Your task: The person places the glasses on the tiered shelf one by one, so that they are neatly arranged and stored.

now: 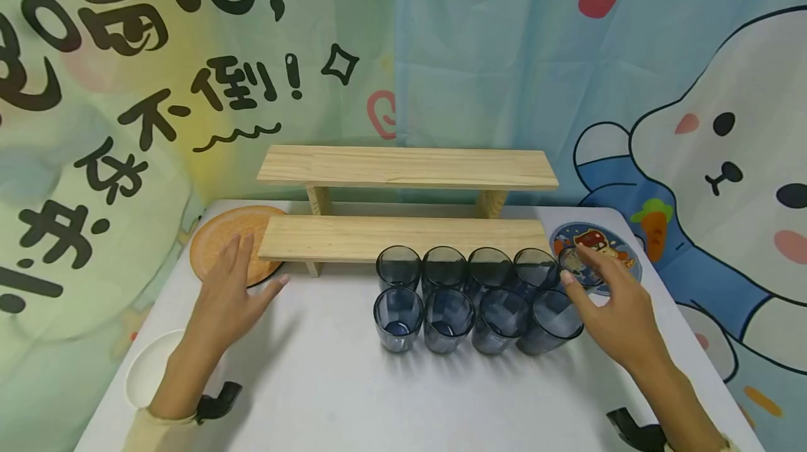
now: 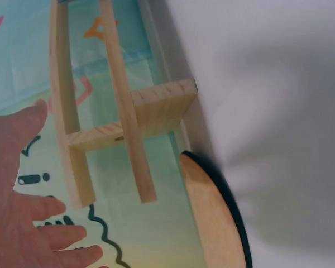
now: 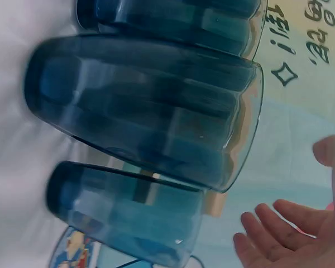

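Several dark blue see-through glasses (image 1: 450, 319) stand upright in two rows on the white table, right of centre. My right hand (image 1: 621, 312) hovers at the right end of the rows, thumb and fingers spread around the back-row end glass (image 1: 585, 274). In the right wrist view, a gap separates the fingers from the near glass (image 3: 145, 111) and the smaller-looking glass (image 3: 123, 206). My left hand (image 1: 230, 298) holds nothing, its fingers extended over the edge of a round orange board (image 1: 208, 245). Behind the glasses is a two-tier wooden rack (image 1: 403, 238).
On the right side lies a round blue mat with a cartoon print (image 1: 630, 266). A white round dish (image 1: 148, 368) sits at the left edge, partly behind the left forearm. A printed cloth backdrop (image 1: 466, 52) hangs behind the table (image 1: 353, 396).
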